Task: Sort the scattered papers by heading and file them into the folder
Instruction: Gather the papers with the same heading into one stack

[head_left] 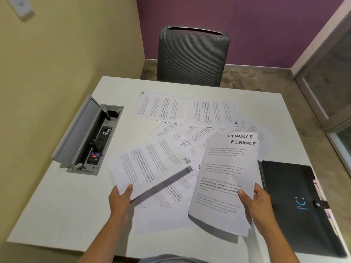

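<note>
My right hand (256, 204) grips a small stack of sheets headed FINANCE (226, 179), held upright above the table; two FINANCE headings show, one behind the other. My left hand (121, 196) pinches the near corner of another printed sheet (150, 166), lifted and tilted, its heading blurred. Several more printed papers lie scattered on the white table (66, 215), two of them headed HR (161, 107), (212, 112). A black folder (290, 198) with a blue smiley logo lies closed at the right, just beside my right hand.
An open cable box (91, 137) with sockets is set into the table at the left, its grey lid raised. A grey mesh chair (191, 56) stands at the far side. A beige wall runs along the left; a glass door is at the right.
</note>
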`<action>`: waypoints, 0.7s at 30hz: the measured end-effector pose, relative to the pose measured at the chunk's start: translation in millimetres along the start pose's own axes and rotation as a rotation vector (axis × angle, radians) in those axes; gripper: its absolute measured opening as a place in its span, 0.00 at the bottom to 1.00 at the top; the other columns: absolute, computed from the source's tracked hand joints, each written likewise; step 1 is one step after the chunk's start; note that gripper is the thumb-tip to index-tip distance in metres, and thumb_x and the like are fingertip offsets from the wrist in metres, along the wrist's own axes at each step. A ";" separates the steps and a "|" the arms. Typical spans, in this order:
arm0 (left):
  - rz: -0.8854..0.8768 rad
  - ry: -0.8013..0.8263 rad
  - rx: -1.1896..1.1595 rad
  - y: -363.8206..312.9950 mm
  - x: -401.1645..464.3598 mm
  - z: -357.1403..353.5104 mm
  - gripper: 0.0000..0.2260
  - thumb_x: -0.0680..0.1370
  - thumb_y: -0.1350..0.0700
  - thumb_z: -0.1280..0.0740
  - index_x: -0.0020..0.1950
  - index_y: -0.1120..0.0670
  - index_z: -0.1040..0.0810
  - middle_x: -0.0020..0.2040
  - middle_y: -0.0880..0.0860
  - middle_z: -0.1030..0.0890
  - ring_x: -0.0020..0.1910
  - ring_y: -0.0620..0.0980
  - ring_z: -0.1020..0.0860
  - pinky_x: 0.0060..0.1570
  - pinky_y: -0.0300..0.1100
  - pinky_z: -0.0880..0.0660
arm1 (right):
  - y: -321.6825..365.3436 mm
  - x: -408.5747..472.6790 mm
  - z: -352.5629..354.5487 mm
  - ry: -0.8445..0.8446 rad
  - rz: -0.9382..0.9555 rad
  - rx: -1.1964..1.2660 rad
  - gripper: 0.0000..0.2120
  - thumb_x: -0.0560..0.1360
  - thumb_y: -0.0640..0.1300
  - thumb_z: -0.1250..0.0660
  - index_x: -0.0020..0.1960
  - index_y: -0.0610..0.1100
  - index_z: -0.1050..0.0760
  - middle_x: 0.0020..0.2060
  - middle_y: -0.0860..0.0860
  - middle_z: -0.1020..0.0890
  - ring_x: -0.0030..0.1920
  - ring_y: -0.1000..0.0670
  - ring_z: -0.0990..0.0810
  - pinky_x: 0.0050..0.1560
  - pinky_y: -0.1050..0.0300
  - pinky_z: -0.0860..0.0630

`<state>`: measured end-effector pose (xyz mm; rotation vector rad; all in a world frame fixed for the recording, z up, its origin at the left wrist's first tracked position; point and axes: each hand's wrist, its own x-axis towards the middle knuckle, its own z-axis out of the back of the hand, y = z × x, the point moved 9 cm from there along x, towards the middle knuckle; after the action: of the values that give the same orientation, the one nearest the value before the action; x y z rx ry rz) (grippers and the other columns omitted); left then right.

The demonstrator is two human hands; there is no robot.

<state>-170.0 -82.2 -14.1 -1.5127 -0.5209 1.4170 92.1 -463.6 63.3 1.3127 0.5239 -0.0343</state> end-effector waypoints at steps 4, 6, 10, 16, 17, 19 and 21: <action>0.027 0.052 0.203 17.8 -9.0 -8.1 0.21 0.79 0.62 0.33 0.71 0.65 0.32 0.68 0.59 0.28 0.61 0.56 0.26 0.61 0.47 0.32 | -5.8 -2.3 14.3 -0.029 -0.011 0.028 0.14 0.76 0.38 0.30 0.60 0.48 0.23 0.51 0.52 0.14 0.51 0.47 0.15 0.48 0.51 0.17; 0.043 0.063 0.269 30.4 -2.0 -7.1 0.18 0.78 0.62 0.32 0.67 0.63 0.28 0.64 0.61 0.23 0.56 0.56 0.24 0.60 0.49 0.28 | -6.4 -4.5 18.9 -0.039 -0.018 0.042 0.13 0.76 0.37 0.31 0.57 0.49 0.22 0.49 0.54 0.13 0.50 0.49 0.14 0.46 0.54 0.17; 0.051 0.009 0.398 40.2 5.5 -1.4 0.21 0.75 0.60 0.28 0.66 0.59 0.30 0.61 0.59 0.22 0.57 0.60 0.22 0.60 0.54 0.25 | -6.6 -8.0 23.4 -0.051 -0.028 0.045 0.12 0.76 0.37 0.31 0.56 0.51 0.22 0.48 0.56 0.14 0.50 0.50 0.15 0.42 0.58 0.18; -0.010 -0.163 0.761 24.5 10.4 3.3 0.29 0.72 0.54 0.27 0.70 0.58 0.32 0.68 0.60 0.31 0.65 0.63 0.29 0.63 0.60 0.30 | -7.2 -11.1 22.9 -0.053 -0.051 0.051 0.12 0.76 0.37 0.31 0.57 0.49 0.23 0.47 0.56 0.13 0.48 0.51 0.14 0.39 0.61 0.18; -0.029 -0.185 0.802 18.8 9.5 2.3 0.30 0.73 0.54 0.27 0.71 0.58 0.33 0.69 0.60 0.32 0.66 0.63 0.32 0.64 0.60 0.32 | -6.4 -11.7 22.3 -0.050 -0.052 0.050 0.12 0.76 0.37 0.31 0.57 0.48 0.23 0.47 0.56 0.14 0.48 0.51 0.14 0.38 0.61 0.19; -0.067 -0.177 0.837 11.3 11.1 -4.5 0.29 0.74 0.54 0.28 0.71 0.58 0.33 0.70 0.60 0.33 0.68 0.62 0.34 0.66 0.59 0.35 | -4.4 -12.4 21.4 -0.046 -0.048 0.048 0.12 0.76 0.37 0.31 0.57 0.49 0.23 0.47 0.56 0.14 0.48 0.51 0.14 0.38 0.61 0.19; -0.114 -0.135 0.846 4.4 14.9 -16.1 0.25 0.74 0.54 0.28 0.69 0.58 0.30 0.69 0.59 0.32 0.67 0.61 0.34 0.66 0.58 0.35 | -2.0 -12.8 19.4 -0.032 -0.040 0.051 0.13 0.76 0.36 0.31 0.57 0.50 0.23 0.47 0.57 0.14 0.48 0.53 0.14 0.37 0.63 0.19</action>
<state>-152.9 -77.5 -27.7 -0.7018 -0.0481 1.3962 86.9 -485.5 69.4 1.3497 0.5249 -0.1021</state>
